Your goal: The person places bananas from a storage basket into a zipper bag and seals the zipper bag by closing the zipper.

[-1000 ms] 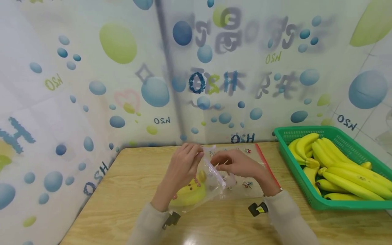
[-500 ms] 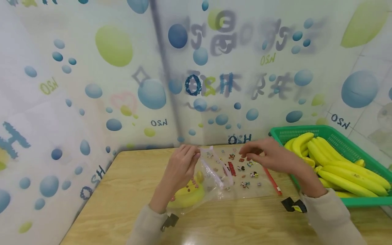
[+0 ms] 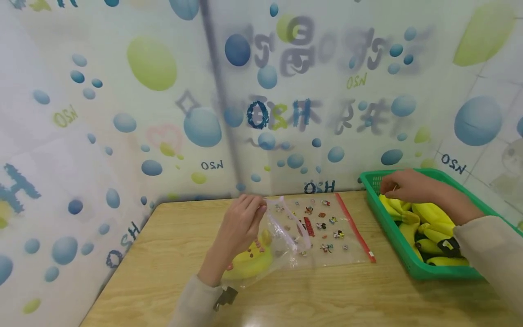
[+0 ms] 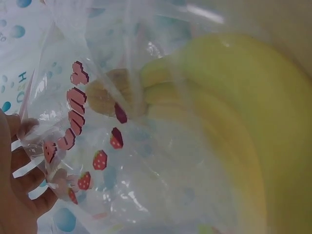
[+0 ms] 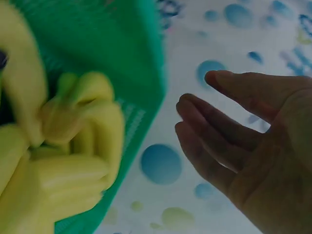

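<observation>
My left hand pinches the edge of a clear plastic bag printed with strawberries and red letters. Inside the bag lie bananas, joined at a brown stem. The bag's mouth gapes to the right in the head view. My right hand is over the green basket, above its bananas. In the right wrist view its fingers are apart from the thumb, loosely bent, with nothing between them.
Beneath the bag's opening lies a flat clear zip bag with cartoon prints and a red slider strip. The wooden table meets a patterned wall sheet at its back and left.
My right hand has left the bag's mouth and moved right, across the zip bag, to above the basket. The left hand keeps hold of the bag in nearly the same place.
</observation>
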Demonstrator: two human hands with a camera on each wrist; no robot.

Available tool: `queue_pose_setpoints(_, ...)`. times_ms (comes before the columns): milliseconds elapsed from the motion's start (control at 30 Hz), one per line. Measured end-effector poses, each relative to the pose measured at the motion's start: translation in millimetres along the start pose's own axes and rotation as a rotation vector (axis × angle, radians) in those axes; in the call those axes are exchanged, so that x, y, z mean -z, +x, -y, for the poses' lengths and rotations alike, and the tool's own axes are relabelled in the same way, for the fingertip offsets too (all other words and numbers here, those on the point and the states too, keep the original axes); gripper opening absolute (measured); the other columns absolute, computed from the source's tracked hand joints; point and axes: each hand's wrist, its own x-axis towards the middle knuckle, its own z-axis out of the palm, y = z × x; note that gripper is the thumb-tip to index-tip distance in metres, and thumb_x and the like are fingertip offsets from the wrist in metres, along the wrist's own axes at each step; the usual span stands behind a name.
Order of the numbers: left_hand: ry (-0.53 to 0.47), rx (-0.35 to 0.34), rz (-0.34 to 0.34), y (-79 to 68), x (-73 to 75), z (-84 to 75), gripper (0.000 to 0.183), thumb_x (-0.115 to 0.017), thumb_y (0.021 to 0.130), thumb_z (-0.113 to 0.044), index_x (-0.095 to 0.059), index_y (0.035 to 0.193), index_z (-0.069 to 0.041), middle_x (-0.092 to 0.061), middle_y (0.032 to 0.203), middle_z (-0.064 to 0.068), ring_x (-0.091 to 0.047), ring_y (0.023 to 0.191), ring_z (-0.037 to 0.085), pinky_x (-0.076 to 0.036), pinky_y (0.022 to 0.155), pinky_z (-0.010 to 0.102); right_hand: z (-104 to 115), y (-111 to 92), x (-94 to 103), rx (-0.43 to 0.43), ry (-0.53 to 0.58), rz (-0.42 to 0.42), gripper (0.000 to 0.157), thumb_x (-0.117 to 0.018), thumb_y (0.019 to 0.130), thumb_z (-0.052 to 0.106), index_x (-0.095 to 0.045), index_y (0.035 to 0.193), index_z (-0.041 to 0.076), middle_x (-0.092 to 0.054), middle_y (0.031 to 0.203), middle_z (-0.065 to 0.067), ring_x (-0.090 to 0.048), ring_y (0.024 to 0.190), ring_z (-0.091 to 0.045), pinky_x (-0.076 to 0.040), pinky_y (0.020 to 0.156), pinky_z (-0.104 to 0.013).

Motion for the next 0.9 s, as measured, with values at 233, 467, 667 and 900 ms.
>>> queue_pose_setpoints(233, -0.006, 0.018, 0.011, -1.5, -0.8, 0.8, 0.017, -0.046, 0.102, -0.021, -0.061, 0.099, -0.014, -0.062, 0.094, -0.003, -0.055, 0.089, 0.014, -0.046, 0.075, 0.027, -36, 2, -8.6, -0.152, 0.010, 0.344, 0.018, -0.061, 0.089, 0.015, -0.068, 0.104, 0.008, -0.064, 0.105, -0.011, -0.061, 0.087, -0.025, -0.052, 0.068, -0.041)
queue_pose_setpoints(467, -0.013, 0.030, 0.021, -1.3, 0.1, 2.5, 0.019, -0.046, 0.102, -0.021, -0.062, 0.100, -0.012, -0.063, 0.094, -0.002, -0.054, 0.089, 0.015, -0.046, 0.076, 0.028, -52, 6, -20.3, -0.296, 0.144, 0.480, 0.026, -0.058, 0.090, 0.013, -0.065, 0.114, 0.005, -0.057, 0.115, -0.024, -0.058, 0.095, -0.035, -0.054, 0.072, -0.050)
queue_pose_setpoints(667, -0.016, 0.031, 0.029, -1.6, -1.2, 2.7, 0.018, -0.046, 0.102, -0.021, -0.062, 0.100, -0.012, -0.062, 0.095, -0.002, -0.054, 0.090, 0.015, -0.046, 0.077, 0.028, -60, 5, -28.9, -0.323, 0.212, 0.464, 0.021, -0.054, 0.088, 0.006, -0.068, 0.103, 0.004, -0.055, 0.088, -0.007, -0.048, 0.076, -0.020, -0.051, 0.067, -0.038)
queue_pose_setpoints(900, -0.001, 0.024, 0.026, -0.8, -0.6, 3.3, 0.017, -0.046, 0.102, -0.021, -0.061, 0.099, -0.013, -0.062, 0.095, -0.001, -0.054, 0.091, 0.016, -0.047, 0.078, 0.029, -63, 3, -29.3, -0.318, 0.208, 0.487, 0.019, -0.058, 0.088, 0.005, -0.068, 0.104, 0.005, -0.059, 0.104, -0.011, -0.051, 0.081, -0.022, -0.056, 0.069, -0.043)
